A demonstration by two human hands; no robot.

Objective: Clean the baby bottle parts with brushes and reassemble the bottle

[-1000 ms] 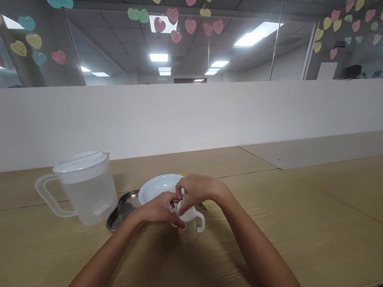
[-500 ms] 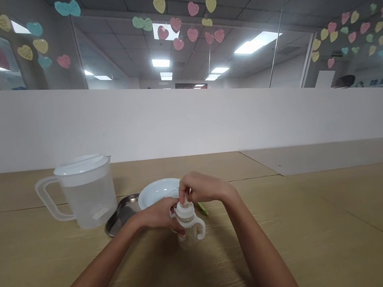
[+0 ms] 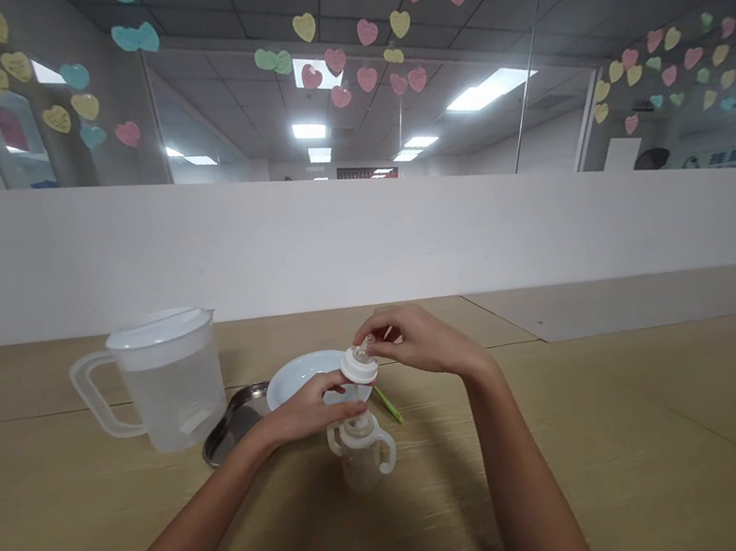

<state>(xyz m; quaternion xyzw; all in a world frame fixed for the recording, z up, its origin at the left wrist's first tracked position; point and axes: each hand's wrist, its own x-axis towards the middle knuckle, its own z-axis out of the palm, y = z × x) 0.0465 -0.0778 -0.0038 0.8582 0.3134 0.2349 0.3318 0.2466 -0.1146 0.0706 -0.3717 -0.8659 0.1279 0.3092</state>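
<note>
A clear baby bottle (image 3: 362, 465) with two white handles stands upright on the table, its neck uncovered. Just above it, the white bottle cap (image 3: 359, 366) with a clear nipple is raised and tilted. My right hand (image 3: 414, 336) pinches the nipple from the right, fingers closed on it. On the left, my left hand (image 3: 316, 408) has its thumb and fingers apart beside the cap and over the bottle's neck; a fingertip is near the cap's edge. Whether it grips anything is hard to make out.
Behind the hands lies a white bowl (image 3: 299, 369), with a metal tray (image 3: 241, 421) at its left and a green utensil (image 3: 389, 405) at its right. A lidded pitcher (image 3: 177, 385) of clear liquid stands farther left. A white wall (image 3: 334, 243) borders the table.
The cap has come off the bottle and risen, pinched in my right hand. My left hand has let go of the bottle's side and shifted up to its neck.
</note>
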